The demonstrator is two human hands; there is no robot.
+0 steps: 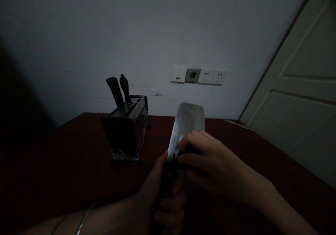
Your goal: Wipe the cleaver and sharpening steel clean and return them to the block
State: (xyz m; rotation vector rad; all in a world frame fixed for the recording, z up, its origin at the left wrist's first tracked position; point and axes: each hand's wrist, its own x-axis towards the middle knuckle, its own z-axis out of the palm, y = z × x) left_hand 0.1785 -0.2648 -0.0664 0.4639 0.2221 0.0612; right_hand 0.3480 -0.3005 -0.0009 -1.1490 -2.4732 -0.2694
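A cleaver (187,119) with a broad metal blade and a black handle is held up over the table, blade pointing away from me. My left hand (168,196) is wrapped round the handle, its thumb lying along the side near the blade. Bent over the lower part of the blade is my right hand (210,158), fingers curled and fingertips at the blade's face near the handle. Something dark shows between its fingers; I cannot tell whether it is an object or shadow. The left wrist wears a thin bracelet (83,221).
To the left stands a black knife block (119,133) with two black-handled tools (115,91) upright in it. The dark red table (78,179) meets a pale wall with sockets (212,77). A white panelled door (301,98) is at right.
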